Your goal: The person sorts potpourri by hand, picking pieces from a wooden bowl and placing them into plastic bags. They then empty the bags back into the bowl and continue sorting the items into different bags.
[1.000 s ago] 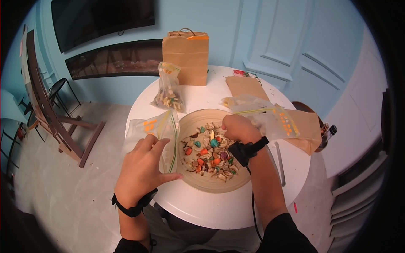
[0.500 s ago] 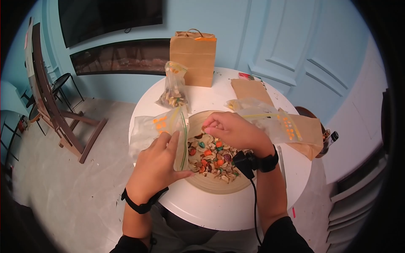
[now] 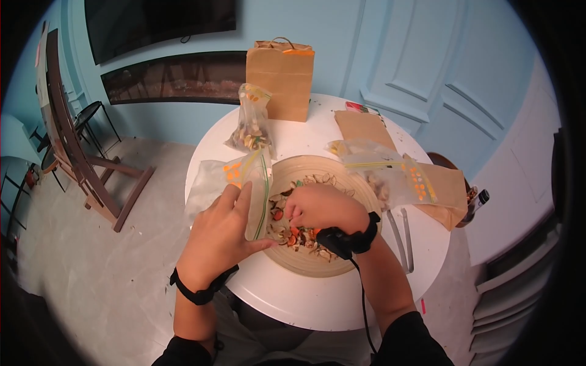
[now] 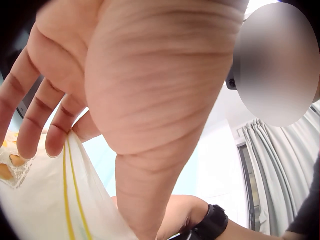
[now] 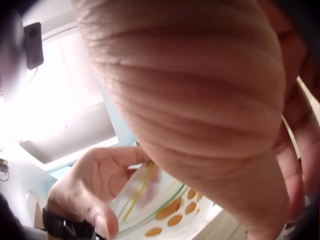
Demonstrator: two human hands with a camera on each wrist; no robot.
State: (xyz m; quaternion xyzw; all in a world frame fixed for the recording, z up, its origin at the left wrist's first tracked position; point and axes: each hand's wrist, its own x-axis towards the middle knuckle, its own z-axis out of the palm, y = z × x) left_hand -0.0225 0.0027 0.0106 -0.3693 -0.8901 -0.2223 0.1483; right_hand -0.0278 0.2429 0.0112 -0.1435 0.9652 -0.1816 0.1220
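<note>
My left hand (image 3: pixel 220 235) grips the mouth of a clear zip bag (image 3: pixel 204 183) with orange spots, thumb and fingers spread apart along its edge. In the left wrist view, the bag (image 4: pixel 45 200) meets the fingertips. My right hand (image 3: pixel 323 210) is over a round wooden plate (image 3: pixel 351 177) of dried petals and coloured pieces (image 3: pixel 293 238), close to the bag's mouth. Its fingers bend downward; what lies between them is hidden. In the right wrist view, the left hand (image 5: pixel 92 185) spreads the bag's opening.
A filled clear bag (image 3: pixel 250 131) and a brown paper bag (image 3: pixel 281 82) stand at the back of the white table (image 3: pixel 268 299). Another zip bag (image 3: pixel 387 177) lies on brown paper (image 3: pixel 448 189) at right, beside metal tongs (image 3: pixel 408 244). An easel (image 3: pixel 73 134) stands at left.
My right hand has moved left and then down from the plate's far side, nearer the bag's mouth. A brown piece seen at its fingertips is hidden now. The left hand keeps its grip.
</note>
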